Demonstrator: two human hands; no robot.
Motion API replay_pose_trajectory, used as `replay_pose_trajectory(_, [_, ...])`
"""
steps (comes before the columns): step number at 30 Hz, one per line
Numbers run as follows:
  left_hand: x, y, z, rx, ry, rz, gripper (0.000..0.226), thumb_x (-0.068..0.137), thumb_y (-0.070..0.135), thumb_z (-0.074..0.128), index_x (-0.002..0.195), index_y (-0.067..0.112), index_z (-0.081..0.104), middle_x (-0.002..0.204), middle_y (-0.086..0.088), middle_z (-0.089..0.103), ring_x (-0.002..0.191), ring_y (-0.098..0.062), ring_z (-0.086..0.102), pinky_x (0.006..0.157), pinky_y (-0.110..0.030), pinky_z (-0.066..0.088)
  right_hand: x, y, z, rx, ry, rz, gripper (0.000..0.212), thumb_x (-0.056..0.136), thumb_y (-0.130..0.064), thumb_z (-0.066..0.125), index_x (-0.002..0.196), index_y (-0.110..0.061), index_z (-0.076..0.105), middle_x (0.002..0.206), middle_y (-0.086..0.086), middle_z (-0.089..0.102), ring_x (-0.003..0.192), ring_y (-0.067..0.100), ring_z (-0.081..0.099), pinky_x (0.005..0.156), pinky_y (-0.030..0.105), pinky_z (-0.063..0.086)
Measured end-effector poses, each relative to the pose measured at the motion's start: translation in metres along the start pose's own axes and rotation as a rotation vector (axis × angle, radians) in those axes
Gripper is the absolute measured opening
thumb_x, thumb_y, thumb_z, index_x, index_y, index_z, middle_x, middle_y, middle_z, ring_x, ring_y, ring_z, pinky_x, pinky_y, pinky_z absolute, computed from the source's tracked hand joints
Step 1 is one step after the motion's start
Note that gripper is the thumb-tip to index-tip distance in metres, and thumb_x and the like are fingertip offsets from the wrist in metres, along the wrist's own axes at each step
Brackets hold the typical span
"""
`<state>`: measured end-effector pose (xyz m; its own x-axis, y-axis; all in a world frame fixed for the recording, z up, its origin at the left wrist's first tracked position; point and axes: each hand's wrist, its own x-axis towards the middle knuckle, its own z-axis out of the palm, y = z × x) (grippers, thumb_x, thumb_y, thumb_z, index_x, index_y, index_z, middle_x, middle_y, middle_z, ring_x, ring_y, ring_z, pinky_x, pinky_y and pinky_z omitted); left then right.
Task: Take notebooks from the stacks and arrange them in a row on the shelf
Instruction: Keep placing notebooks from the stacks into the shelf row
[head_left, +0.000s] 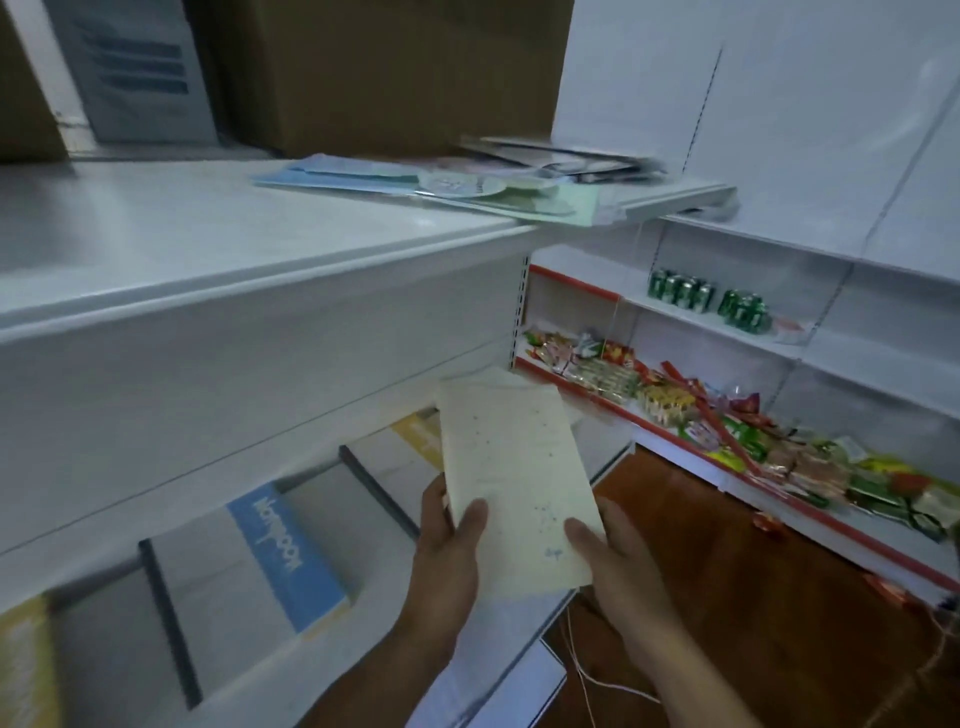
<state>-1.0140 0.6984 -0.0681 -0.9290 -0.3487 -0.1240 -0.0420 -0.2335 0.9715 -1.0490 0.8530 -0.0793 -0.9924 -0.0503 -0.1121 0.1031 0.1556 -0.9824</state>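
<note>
We see a white top shelf (208, 234) with a messy pile of notebooks (415, 184) near its far right corner, and under it a lower shelf (291, 670) with a row of notebooks (285, 551) lying flat side by side.

Bare left hand (448, 555) and bare right hand (622, 570), forearms (670, 667) likewise bare.

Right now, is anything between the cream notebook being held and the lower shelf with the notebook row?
Nothing visible. The left hand and right hand hold the cream notebook before the open lower shelf, by the yellow notebook at the row's end. The spot behind it is hidden.
</note>
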Motion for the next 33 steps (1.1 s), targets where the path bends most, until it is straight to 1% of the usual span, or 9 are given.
replay_pose_trajectory(5, [0.074,-0.002,0.046,0.022,0.143,0.047,0.033,0.098,0.014,0.051,0.123,0.033,0.041,0.117,0.012,0.058,0.1,-0.006,0.058,0.073,-0.021,0.047,0.112,-0.015,-0.019,-0.06,-0.174,-0.091,0.022,0.096,-0.021,0.056,0.117,-0.026,0.056,0.104,-0.008,0.066,0.095,0.01,0.063,0.071,0.026,0.051])
replay_pose_trajectory(11, [0.156,-0.019,0.096,0.101,0.417,0.085,0.034,0.092,0.006,0.058,0.109,0.035,0.051,0.113,0.005,0.064,0.1,-0.018,0.063,0.081,-0.034,0.054,0.236,-0.021,-0.038,-0.13,-0.414,-0.211,0.041,0.085,-0.054,0.063,0.123,-0.039,0.06,0.12,-0.009,0.065,0.107,0.015,0.065,0.086,0.043,0.056])
replay_pose_trajectory(17, [0.202,-0.05,0.118,0.175,0.596,0.04,0.036,0.087,0.007,0.062,0.105,0.039,0.058,0.11,0.003,0.066,0.1,-0.019,0.064,0.088,-0.044,0.054,0.294,-0.02,-0.038,-0.15,-0.557,-0.211,0.028,0.093,-0.005,0.057,0.096,-0.032,0.062,0.084,-0.015,0.07,0.073,-0.002,0.065,0.063,0.023,0.054])
replay_pose_trajectory(21, [0.218,-0.056,0.128,0.187,0.624,0.01,0.033,0.086,0.019,0.061,0.107,0.044,0.055,0.114,0.003,0.062,0.107,-0.018,0.059,0.098,-0.044,0.048,0.318,-0.013,-0.038,-0.112,-0.604,-0.082,0.022,0.094,0.0,0.054,0.097,-0.021,0.061,0.1,0.018,0.064,0.078,0.019,0.064,0.052,0.023,0.052])
replay_pose_trajectory(22, [0.224,-0.064,0.129,0.191,0.625,0.008,0.038,0.084,0.028,0.061,0.118,0.042,0.052,0.121,0.001,0.06,0.111,-0.018,0.058,0.101,-0.044,0.046,0.321,-0.008,-0.036,-0.085,-0.611,-0.041,0.018,0.094,-0.008,0.058,0.111,-0.015,0.06,0.113,0.017,0.062,0.086,0.016,0.064,0.055,0.016,0.051])
replay_pose_trajectory(24, [0.232,-0.077,0.13,0.17,0.602,-0.012,0.057,0.082,0.042,0.06,0.137,0.039,0.043,0.132,0.002,0.057,0.118,-0.017,0.056,0.104,-0.044,0.045,0.329,0.003,-0.037,-0.134,-0.614,-0.067,0.054,0.09,-0.033,0.065,0.138,-0.015,0.047,0.139,0.006,0.051,0.112,0.015,0.058,0.083,0.021,0.052])
replay_pose_trajectory(26, [0.228,-0.066,0.139,0.1,0.587,-0.046,0.057,0.093,0.027,0.057,0.145,0.032,0.035,0.132,0.006,0.055,0.116,-0.014,0.055,0.102,-0.037,0.045,0.335,0.009,-0.04,-0.144,-0.611,-0.039,0.061,0.092,-0.03,0.062,0.146,-0.02,0.037,0.145,-0.005,0.042,0.122,0.013,0.046,0.098,0.03,0.041])
replay_pose_trajectory(28, [0.228,-0.055,0.146,-0.001,0.588,-0.087,0.06,0.098,0.01,0.05,0.151,0.022,0.025,0.139,0.003,0.046,0.12,-0.015,0.048,0.099,-0.029,0.04,0.343,0.007,-0.044,-0.093,-0.659,0.051,0.054,0.095,-0.016,0.058,0.145,-0.019,0.039,0.14,-0.005,0.042,0.118,0.011,0.042,0.094,0.028,0.037])
replay_pose_trajectory(33, [0.234,-0.052,0.146,-0.096,0.597,-0.069,0.059,0.098,0.02,0.053,0.15,0.03,0.027,0.136,0.004,0.049,0.115,-0.016,0.051,0.094,-0.032,0.044,0.347,-0.004,-0.043,0.015,-0.75,0.198,0.048,0.096,-0.007,0.052,0.141,-0.024,0.044,0.143,-0.003,0.039,0.129,0.018,0.041,0.093,0.02,0.043])
